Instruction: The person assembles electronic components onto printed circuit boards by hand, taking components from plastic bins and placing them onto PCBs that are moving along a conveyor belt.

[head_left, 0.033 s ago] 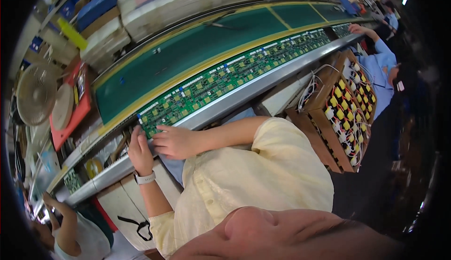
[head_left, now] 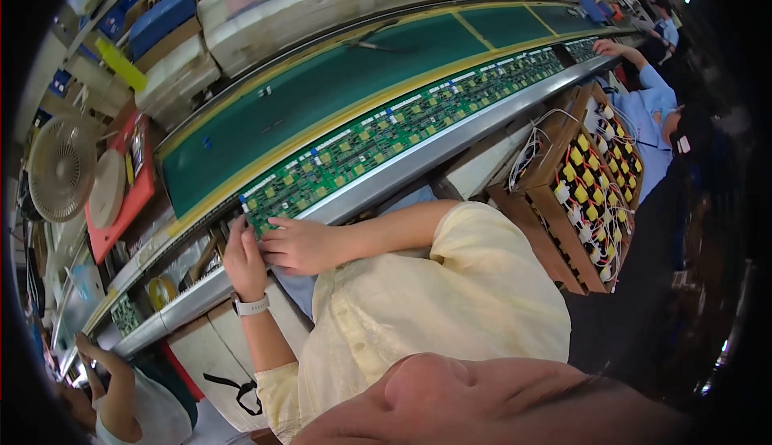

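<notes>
A long row of green circuit boards with small yellow parts lies along a metal rail in front of me. At the left end of this row, my left hand is closed at the end board, its fingertips by the corner. My right hand lies just to the right, fingers bent over the near edge of the same board. The hands are close together, and the fingers' undersides are hidden. A pale watch is on my left wrist.
Beyond the boards runs a green belt with yellow edges. A fan and red tray stand at left. To my right is a wooden box of yellow-and-white parts and wires. Co-workers' hands are at far right and lower left.
The boards near my hands appear to have slid slightly right along the rail, and my left hand has shifted slightly with them. The view has moved a little.
</notes>
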`<state>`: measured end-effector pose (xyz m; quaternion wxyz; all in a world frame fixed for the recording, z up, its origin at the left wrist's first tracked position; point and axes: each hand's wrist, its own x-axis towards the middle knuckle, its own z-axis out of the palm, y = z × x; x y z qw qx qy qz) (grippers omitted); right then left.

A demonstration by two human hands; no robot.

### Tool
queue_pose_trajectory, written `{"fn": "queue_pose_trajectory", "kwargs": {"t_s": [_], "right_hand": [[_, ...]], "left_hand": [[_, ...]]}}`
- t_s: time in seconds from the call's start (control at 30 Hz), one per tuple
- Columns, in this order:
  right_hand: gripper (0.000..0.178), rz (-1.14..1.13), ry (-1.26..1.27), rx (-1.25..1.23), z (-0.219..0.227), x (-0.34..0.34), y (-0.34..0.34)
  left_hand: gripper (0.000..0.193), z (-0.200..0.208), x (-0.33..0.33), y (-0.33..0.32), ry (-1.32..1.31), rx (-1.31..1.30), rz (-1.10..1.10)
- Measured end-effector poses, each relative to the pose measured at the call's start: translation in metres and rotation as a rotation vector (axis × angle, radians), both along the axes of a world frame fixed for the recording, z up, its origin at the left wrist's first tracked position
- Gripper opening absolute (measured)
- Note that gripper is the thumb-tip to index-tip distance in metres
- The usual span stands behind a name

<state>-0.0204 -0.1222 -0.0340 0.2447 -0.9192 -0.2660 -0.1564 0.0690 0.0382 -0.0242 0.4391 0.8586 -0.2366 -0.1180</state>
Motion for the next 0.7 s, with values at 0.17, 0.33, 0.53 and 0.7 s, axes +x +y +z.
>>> {"fn": "queue_pose_trajectory", "kwargs": {"t_s": [0.17,0.33,0.53,0.7], "right_hand": [[0.037,0.038,0.150,0.065,-0.026,0.007,-0.017],[0.040,-0.092,0.431,-0.026,-0.005,0.006,-0.037],[0.053,-0.090,0.241,-0.128,-0.014,-0.007,-0.054],[0.048,-0.196,0.194,-0.142,-0.022,-0.008,-0.053]], "left_hand": [[0.040,-0.010,0.000,-0.041,-0.035,-0.039,-0.194],[0.047,-0.007,-0.002,-0.054,-0.007,0.087,-0.282],[0.041,-0.028,0.046,0.029,-0.332,0.086,0.023],[0.044,-0.064,0.136,0.213,-0.508,0.395,0.507]]}}
